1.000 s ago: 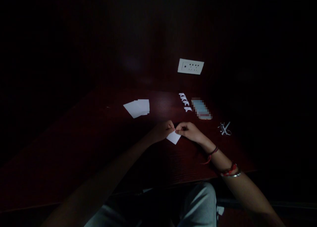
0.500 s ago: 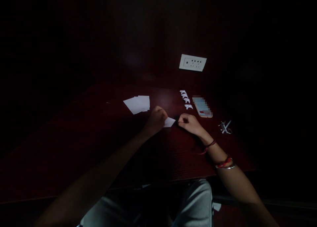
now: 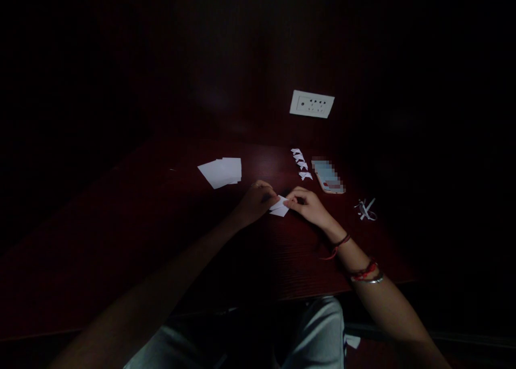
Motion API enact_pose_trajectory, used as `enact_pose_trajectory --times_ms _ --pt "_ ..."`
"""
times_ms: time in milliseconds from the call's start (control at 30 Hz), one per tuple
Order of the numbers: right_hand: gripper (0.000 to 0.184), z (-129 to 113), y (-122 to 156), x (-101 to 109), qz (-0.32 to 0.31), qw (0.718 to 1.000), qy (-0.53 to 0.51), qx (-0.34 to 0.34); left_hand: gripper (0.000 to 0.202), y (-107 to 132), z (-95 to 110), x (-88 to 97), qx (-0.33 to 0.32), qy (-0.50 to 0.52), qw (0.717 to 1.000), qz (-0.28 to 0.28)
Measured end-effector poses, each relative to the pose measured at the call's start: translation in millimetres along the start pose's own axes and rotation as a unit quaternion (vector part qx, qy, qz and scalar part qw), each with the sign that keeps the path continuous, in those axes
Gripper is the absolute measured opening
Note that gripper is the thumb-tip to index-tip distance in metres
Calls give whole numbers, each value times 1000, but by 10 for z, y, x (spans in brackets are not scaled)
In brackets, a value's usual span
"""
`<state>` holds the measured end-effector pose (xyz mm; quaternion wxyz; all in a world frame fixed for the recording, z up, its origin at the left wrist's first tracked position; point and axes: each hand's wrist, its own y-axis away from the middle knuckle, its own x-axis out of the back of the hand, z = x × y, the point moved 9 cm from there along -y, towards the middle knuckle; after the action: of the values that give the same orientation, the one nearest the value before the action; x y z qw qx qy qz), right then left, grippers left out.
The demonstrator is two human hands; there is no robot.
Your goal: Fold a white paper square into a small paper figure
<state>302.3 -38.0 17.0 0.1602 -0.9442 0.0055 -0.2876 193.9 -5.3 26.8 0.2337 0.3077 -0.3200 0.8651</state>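
A small folded piece of white paper [image 3: 279, 210] is held between my two hands, low over the dark red table [image 3: 193, 240]. My left hand [image 3: 258, 201] pinches its left side, thumb on top. From the right, my right hand [image 3: 307, 203] grips the other side with thumb and fingers closed. A crease runs across the paper, and its far edge is partly hidden by my fingers. Beyond my left hand lies a loose stack of white paper sheets [image 3: 221, 172]. Several small folded paper pieces [image 3: 301, 165] stand in a row beyond my right hand.
To the right of the folded pieces lies a phone [image 3: 328, 175] with a blurred screen. Thin paper scraps [image 3: 366, 210] are near the table's right side. A white wall socket [image 3: 312, 104] sits above the table. Another white scrap [image 3: 352, 341] lies below, beside my knee.
My right hand has moved left and taken hold of the paper, which only my left hand held before. The paper has shifted slightly nearer and now shows a fold.
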Motion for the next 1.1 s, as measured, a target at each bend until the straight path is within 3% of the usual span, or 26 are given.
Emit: enact_pose_trajectory --times_ms 100,233,367,533,633,867,1100 --pt "14 186 -3 64 32 997 -34 -53 8 5 -35 -10 -3 -6 1000 -12" --pt "19 263 4 72 38 996 -42 -66 8 20 -46 -36 -15 -20 1000 -16" --pt "15 163 13 65 33 998 -30 -53 8 32 -5 -47 -36 -31 999 -15" --pt "12 -128 19 98 49 998 28 34 7 52 58 -67 -57 -38 998 -11" --pt "12 -158 26 122 66 996 33 40 7 57 80 -67 -57 -40 998 -4" --pt "11 -68 36 186 110 994 4 5 10 23 109 -16 -45 -48 998 -7" --pt "18 283 25 218 117 989 -51 -72 12 7 -130 142 -20 -83 996 16"
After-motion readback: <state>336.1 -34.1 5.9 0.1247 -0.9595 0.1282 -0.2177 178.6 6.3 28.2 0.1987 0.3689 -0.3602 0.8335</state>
